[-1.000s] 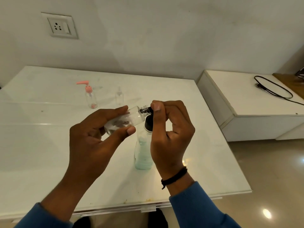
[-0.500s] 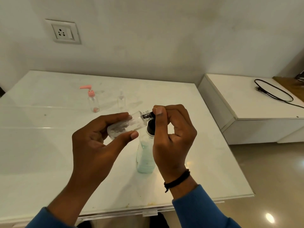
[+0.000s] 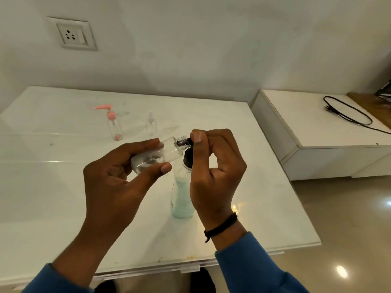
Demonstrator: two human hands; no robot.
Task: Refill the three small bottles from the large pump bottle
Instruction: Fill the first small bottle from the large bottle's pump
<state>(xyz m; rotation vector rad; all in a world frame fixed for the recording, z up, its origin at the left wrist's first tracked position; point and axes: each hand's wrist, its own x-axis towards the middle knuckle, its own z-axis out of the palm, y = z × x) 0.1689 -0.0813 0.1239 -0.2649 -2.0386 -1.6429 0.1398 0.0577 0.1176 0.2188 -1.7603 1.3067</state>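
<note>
1. Holding a small clear bottle (image 3: 157, 156) tilted on its side above the white table (image 3: 63, 187), the left hand (image 3: 118, 182) wraps fingers and thumb around its body; the neck points right and slightly up.
2. The right hand (image 3: 213, 172) pinches a dark cap or nozzle piece (image 3: 184, 142) at the threaded neck of that bottle between thumb and curled fingers. Whether the piece is seated on the threads or clear of them cannot be told.
3. The large bottle (image 3: 182, 197) stands upright on the table directly behind the two hands. It holds pale blue-green liquid in its lower part and carries a black collar (image 3: 187, 157). Its top and any pump head are hidden by the right hand.
4. A small clear bottle with a pink pump (image 3: 112, 121) stands upright near the far side of the table, with a trace of pink at its base.
5. Just to its right stands another small clear bottle (image 3: 151, 125); its top is faint and hard to make out.
6. A black band (image 3: 222, 226) circles the right wrist; blue sleeves (image 3: 254, 267) are cut off by the lower frame edge.
7. A wall socket (image 3: 73, 34) sits on the wall above the table. A black cable (image 3: 349, 111) lies on a low white cabinet (image 3: 317, 157) to the right, running out of frame.
</note>
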